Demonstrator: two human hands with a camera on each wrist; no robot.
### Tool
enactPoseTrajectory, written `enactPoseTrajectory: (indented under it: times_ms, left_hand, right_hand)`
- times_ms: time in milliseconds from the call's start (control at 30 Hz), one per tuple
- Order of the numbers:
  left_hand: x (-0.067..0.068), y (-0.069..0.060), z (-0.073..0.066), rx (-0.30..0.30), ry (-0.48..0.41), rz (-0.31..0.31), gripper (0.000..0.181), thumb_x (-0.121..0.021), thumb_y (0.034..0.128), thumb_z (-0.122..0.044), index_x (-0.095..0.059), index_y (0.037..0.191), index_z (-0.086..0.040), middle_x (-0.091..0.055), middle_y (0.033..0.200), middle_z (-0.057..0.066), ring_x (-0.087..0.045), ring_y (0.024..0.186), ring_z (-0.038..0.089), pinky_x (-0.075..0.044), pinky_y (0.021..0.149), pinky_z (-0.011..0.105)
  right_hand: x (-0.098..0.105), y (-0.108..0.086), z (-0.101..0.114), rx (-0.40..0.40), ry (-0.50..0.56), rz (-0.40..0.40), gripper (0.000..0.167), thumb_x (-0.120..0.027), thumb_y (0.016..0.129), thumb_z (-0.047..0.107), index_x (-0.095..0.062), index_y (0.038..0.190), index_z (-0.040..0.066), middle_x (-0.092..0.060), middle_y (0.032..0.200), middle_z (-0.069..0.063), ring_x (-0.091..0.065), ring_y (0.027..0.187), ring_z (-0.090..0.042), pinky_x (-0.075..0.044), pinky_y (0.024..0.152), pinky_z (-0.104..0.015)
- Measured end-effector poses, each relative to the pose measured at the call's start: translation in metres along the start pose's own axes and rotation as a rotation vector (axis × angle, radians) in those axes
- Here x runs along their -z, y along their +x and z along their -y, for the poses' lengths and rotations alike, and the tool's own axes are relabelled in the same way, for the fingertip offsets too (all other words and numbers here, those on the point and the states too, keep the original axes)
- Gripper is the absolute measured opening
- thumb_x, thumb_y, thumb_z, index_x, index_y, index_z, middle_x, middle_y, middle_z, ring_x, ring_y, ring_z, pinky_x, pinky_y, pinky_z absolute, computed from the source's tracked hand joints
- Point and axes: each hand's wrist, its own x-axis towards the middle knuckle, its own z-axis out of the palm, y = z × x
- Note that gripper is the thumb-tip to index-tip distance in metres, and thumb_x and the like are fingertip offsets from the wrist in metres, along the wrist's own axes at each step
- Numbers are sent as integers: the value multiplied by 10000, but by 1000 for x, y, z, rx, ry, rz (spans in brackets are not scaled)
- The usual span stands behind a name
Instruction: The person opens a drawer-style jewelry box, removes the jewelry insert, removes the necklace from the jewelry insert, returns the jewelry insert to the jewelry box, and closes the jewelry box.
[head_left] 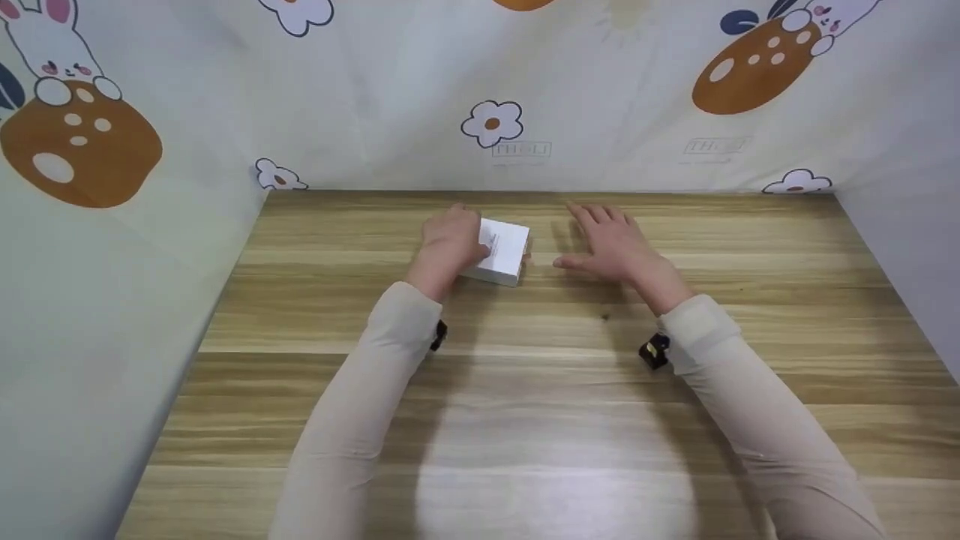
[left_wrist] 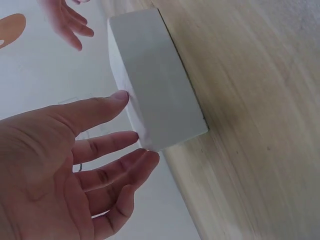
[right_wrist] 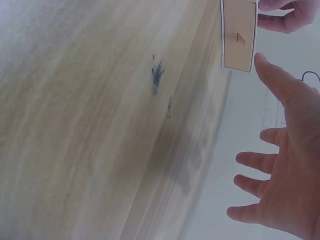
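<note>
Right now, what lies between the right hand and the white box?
In the head view, only a bare strip of tabletop separates the right hand from the white box.

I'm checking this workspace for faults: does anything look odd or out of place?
Yes: a dark mark on the wooden tabletop, below the right hand in the head view. It interrupts the pale grain; stain or chip, unclear. The white box under the left hand sits slightly askew to the tabletop's back edge.

Box (head_left: 505, 252) on table (head_left: 540, 397), backdrop (head_left: 405, 97) behind
</note>
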Motion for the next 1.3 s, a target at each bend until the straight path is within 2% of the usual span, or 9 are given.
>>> enactPoseTrajectory:
  times_ms: [100, 233, 333, 467, 567, 633, 833, 1067, 1300]
  left_hand:
    - [2, 1, 1, -35, -42, -7, 606, -687, 920, -359, -501, 1423, -78, -484, 1427, 138, -539, 1234, 302, -502, 1026, 456]
    - [3, 4, 5, -169, -116, 1, 668, -719, 903, -359, -451, 1465, -117, -406, 1522, 110, -381, 1415, 308, -357, 1179, 457]
    - [2, 8, 7, -279, -149, 54, 737, -752, 871, -400, -443, 1482, -127, -347, 1591, 89, -296, 1487, 296, -271, 1233, 451]
    - [-1, 15, 10, -359, -148, 135, 845, -797, 823, -425, -410, 1512, -126, -298, 1632, 78, -246, 1522, 282, -220, 1257, 430]
    - [-4, 18, 11, -376, -142, 178, 866, -805, 824, -380, -375, 1535, -137, -271, 1648, 69, -226, 1533, 271, -207, 1261, 422]
    - [-6, 20, 11, -387, -146, 184, 865, -811, 823, -352, -370, 1539, -144, -297, 1637, 68, -264, 1519, 268, -235, 1251, 421]
    - [-6, 19, 9, -399, -179, 151, 873, -854, 774, -346, -423, 1501, -128, -435, 1534, 68, -433, 1397, 259, -352, 1181, 408]
    - [-7, 19, 9, -385, -167, 128, 831, -861, 762, -358, -471, 1463, -142, -496, 1461, 60, -470, 1348, 253, -382, 1152, 412]
    - [-8, 20, 10, -376, -177, 126, 839, -864, 760, -356, -468, 1469, -149, -485, 1490, 68, -446, 1385, 276, -351, 1179, 424]
  right_hand:
    - [-1, 0, 1, -6, 12, 3, 1011, -643, 870, 622, -153, 1601, 125, -274, 1612, -213, -219, 1482, -467, -156, 1207, -649]
    - [-2, 1, 2, -10, 20, 11, 983, -654, 884, 574, -159, 1599, 116, -261, 1616, -219, -214, 1484, -471, -161, 1207, -650]
    - [-3, 2, 2, -15, 23, 13, 968, -662, 890, 545, -160, 1599, 117, -264, 1615, -223, -224, 1481, -474, -180, 1207, -642]
    - [-3, 2, 3, -16, 33, 16, 916, -679, 897, 486, -214, 1585, 102, -286, 1607, -229, -257, 1464, -489, -216, 1200, -633]
    - [-3, 3, 4, -7, 30, 22, 835, -687, 905, 430, -298, 1555, 81, -322, 1587, -234, -287, 1445, -497, -254, 1186, -629]
    - [-2, 2, 5, 5, 22, 22, 773, -688, 909, 398, -358, 1527, 70, -359, 1567, -230, -313, 1435, -486, -279, 1180, -619]
    - [-1, 3, 9, 48, 21, 4, 618, -690, 905, 320, -500, 1426, 49, -490, 1476, -204, -432, 1379, -424, -358, 1157, -549]
    - [3, 2, 18, 50, 92, -22, 502, -708, 909, 277, -584, 1350, 73, -591, 1382, -160, -540, 1290, -383, -422, 1105, -525]
    - [3, 2, 27, 78, 116, -31, 436, -705, 910, 245, -625, 1299, 67, -630, 1341, -144, -581, 1246, -371, -453, 1069, -521]
